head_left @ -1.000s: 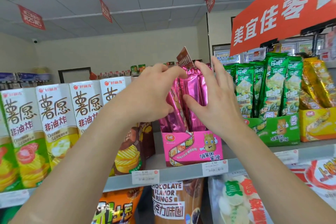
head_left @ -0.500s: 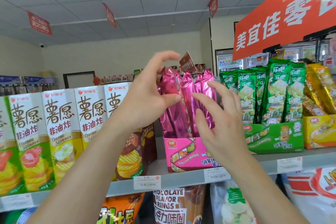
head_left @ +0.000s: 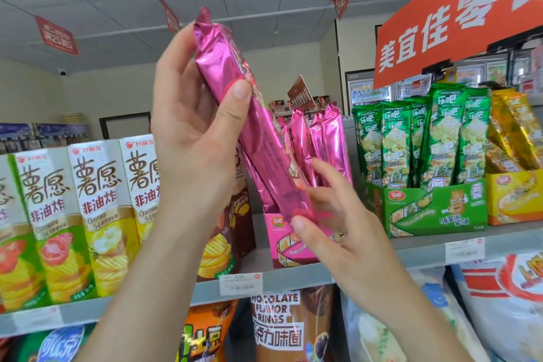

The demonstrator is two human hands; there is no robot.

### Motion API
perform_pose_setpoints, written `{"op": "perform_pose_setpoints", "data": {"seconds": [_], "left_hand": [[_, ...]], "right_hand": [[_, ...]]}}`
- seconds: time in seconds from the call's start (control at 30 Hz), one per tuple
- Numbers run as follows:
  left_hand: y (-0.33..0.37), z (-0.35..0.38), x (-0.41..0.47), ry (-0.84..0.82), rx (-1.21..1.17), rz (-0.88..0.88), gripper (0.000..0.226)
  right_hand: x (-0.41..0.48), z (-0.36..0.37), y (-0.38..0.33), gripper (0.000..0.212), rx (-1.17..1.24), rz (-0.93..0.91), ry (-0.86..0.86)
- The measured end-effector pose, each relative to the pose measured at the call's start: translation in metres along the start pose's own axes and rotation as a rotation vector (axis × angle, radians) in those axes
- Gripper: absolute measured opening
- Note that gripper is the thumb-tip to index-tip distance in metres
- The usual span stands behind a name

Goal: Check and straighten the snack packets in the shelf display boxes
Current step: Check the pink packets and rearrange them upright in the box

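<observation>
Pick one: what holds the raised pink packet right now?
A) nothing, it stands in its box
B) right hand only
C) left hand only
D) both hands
D: the left hand grips the upper half of the pink packet with its thumb across the front, while the right hand pinches the lower end, in front of the pink display box.
</observation>
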State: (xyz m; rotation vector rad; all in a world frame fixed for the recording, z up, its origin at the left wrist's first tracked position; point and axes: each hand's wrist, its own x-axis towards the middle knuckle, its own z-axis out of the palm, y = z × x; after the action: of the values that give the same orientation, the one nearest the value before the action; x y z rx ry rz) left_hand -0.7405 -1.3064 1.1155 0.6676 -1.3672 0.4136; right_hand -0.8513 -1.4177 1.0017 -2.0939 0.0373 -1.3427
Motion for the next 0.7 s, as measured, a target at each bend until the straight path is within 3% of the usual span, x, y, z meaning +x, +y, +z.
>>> {"op": "perform_pose_setpoints", "data": {"seconds": [0.1,0.3,0.4,0.57,0.7], "left_hand": [[0.005,0.001,-0.015,0.065,-0.085,-0.142,0.055],[0.004,0.004,-0.061,0.002,0.001,-0.350,0.081],[0.004,0.007,-0.080,0.056,-0.066,-0.454,0.072],[0.003,0.017,-0.114,-0.038,-0.119,-0.595,0.046],[0.001,0.015,-0.127,-0.073,-0.297,-0.666,0.049]], "right_hand": [[-0.019,0.004,-0.004,0.058,0.112,0.050,-0.033],[-0.047,0.012,-0.004,0.049,0.221,0.088,0.069],[-0.058,0.013,-0.003,0.049,0.141,0.130,0.155],[-0.065,0.009,-0.007,0.046,0.065,0.069,0.242],[-0.068,0.006,-0.015,0.045,0.274,0.115,0.121]]}}
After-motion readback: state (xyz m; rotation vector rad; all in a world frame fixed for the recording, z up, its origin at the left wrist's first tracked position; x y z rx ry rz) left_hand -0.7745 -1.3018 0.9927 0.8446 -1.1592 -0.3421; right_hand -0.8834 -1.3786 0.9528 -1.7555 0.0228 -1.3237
